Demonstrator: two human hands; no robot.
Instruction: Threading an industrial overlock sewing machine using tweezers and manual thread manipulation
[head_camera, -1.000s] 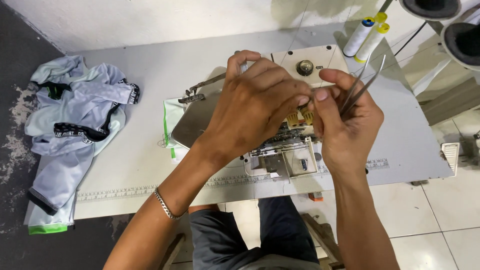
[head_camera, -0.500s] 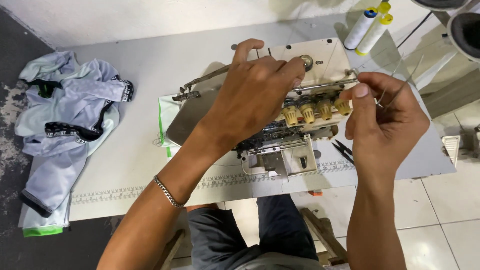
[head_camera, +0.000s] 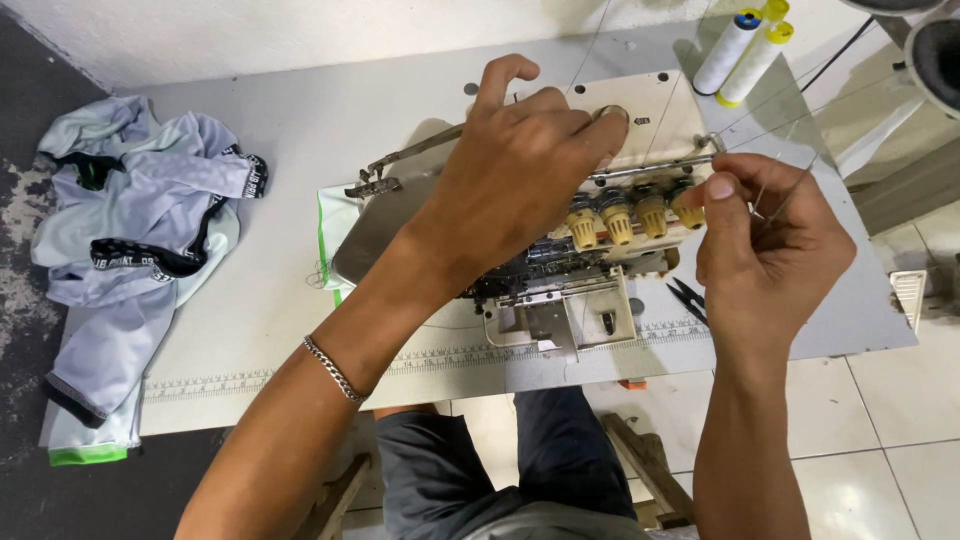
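1. Pale garments (head_camera: 130, 250) heaped at the table's left end, untouched.
2. Left hand (head_camera: 520, 170) lies loosely curled on the overlock sewing machine (head_camera: 560, 290), gripping nothing visible.
3. Right hand (head_camera: 765, 245) pinches tweezers (head_camera: 785, 195) and thread beside the yellow tension knobs (head_camera: 630, 215); threading step, next likely needs a steady feed through the guides.

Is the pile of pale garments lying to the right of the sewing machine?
No: the pale garments lie at the left end of the table, while the sewing machine sits right of them under both hands.

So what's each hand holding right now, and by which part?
The right hand pinches slim metal tweezers near their closed end. The left hand rests on the sewing machine top, gripping nothing visible.
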